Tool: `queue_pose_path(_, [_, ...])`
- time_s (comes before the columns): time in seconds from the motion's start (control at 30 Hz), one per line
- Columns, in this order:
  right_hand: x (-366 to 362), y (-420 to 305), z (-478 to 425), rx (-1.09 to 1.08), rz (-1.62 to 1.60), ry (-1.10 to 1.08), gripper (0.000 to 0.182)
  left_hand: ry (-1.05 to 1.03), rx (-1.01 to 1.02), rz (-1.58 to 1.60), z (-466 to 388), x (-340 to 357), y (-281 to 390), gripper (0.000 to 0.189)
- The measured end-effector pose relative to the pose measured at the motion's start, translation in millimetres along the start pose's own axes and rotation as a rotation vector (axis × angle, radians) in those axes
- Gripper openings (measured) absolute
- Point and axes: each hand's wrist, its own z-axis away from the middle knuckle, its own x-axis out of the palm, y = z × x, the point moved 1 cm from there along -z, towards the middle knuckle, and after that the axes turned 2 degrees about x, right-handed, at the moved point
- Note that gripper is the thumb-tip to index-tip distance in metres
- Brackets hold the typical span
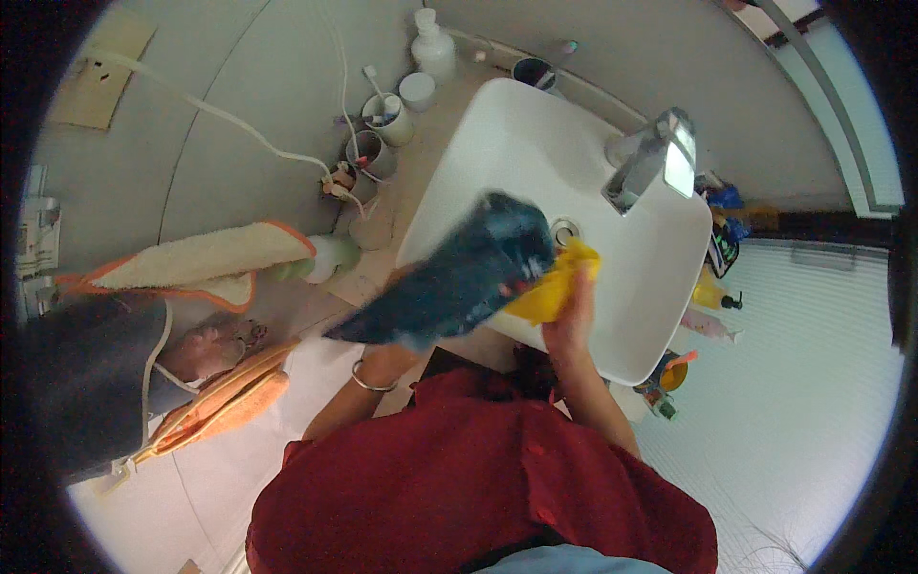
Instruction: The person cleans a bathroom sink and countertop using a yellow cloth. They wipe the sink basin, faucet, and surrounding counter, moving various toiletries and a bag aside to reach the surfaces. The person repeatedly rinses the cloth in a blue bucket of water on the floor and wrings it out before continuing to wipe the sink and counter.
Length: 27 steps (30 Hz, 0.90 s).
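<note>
A dark blue item [459,273], soft-looking and blurred, hangs over the front left of the white washbasin [638,330]. Its exact kind cannot be told. My left hand [396,356], with a bangle at the wrist, holds it from underneath, and the fingers are mostly hidden. In my right hand [571,316] is a bunched yellow cloth [549,298], which meets the right end of the dark item. Just beyond the cloth, the basin's drain [565,232] shows.
The chrome faucet [652,161] rises at the basin's back right. Left of the basin stand cups [388,118] and a white bottle [433,46]. Towels [208,262] hang farther left. A yellow pump bottle [710,294] and small items line the right side.
</note>
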Motion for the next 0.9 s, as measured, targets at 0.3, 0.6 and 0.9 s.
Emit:
queue_pose_path(0.3, [5.8, -22.9, -10.8, 0.492, -0.021, -0.146, 0.051, -0.563, -0.092, -0.873, 9.2, 13.7, 20.3, 0.039])
queue_pose_path(0.6, [15.9, 4.2, -18.8, 0.303, 0.157, -0.272, 0.041, -0.241, 0.628, -0.883, -10.6, 19.7, 88.7, 0.035])
queue_pose_path(0.9, [31.5, -41.1, 11.1, 0.077, 0.954, -0.448, 0.033, -0.14, 0.135, -0.47, 62.8, -2.3, 119.2, 0.053])
